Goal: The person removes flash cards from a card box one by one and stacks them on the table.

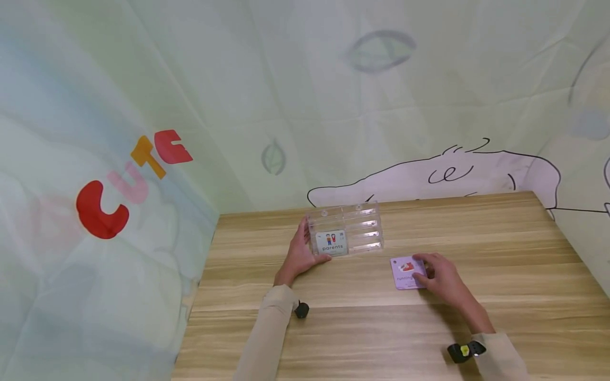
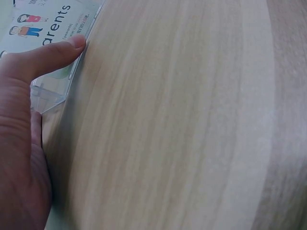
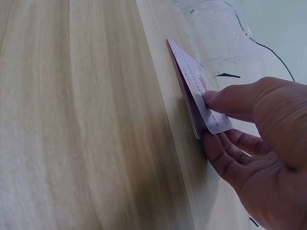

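A clear plastic card rack with several slots in two columns stands on the table. A pale "parents" flash card sits at its lower left. My left hand grips the rack's left side, thumb along the front lower edge; the left wrist view shows that thumb over the lip, the other fingers mostly hidden. Right of the rack lies a small stack of purple flash cards, the top one reading "running". At its right edge, my right hand pinches the top card, which is tilted up from those beneath.
The wooden table meets a printed cloth backdrop behind and at the left. Black wrist cameras are strapped on both wrists, over or beside beige sleeves.
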### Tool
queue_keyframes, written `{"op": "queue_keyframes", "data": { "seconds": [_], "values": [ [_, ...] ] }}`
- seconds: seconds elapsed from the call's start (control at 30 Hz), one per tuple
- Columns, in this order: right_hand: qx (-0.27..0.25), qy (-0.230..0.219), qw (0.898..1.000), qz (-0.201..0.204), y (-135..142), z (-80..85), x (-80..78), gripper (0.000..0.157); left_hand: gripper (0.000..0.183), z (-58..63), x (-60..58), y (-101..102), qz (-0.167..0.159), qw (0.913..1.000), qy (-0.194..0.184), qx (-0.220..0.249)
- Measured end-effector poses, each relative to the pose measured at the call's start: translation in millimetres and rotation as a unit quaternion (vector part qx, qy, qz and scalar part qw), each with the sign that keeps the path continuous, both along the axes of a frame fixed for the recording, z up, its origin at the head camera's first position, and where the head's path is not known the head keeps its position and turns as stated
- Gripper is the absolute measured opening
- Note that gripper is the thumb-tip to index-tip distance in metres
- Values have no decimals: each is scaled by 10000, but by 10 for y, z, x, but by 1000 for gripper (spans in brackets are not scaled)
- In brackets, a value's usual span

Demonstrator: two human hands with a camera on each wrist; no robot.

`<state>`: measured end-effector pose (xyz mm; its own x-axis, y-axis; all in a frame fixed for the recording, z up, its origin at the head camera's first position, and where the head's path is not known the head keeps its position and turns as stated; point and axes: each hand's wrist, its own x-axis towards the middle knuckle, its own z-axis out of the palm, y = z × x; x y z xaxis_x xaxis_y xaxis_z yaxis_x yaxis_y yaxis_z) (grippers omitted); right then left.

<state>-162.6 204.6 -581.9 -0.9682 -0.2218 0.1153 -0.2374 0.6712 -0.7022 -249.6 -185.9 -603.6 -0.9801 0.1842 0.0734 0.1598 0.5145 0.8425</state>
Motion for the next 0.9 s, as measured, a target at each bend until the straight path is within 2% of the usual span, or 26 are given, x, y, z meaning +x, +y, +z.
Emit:
{"op": "queue_keyframes", "data": {
  "seconds": [0.53, 0.9],
  "values": [
    [458, -476, 9977, -150, -61, 47, -1, 46, 137, -12, -4, 2, -11, 10000, -7, 20],
    [578, -570, 9965, -180, -81, 64, -9, 44, 137, -9, 0, 1, -13, 10000, 25, 25]
  ]
}}
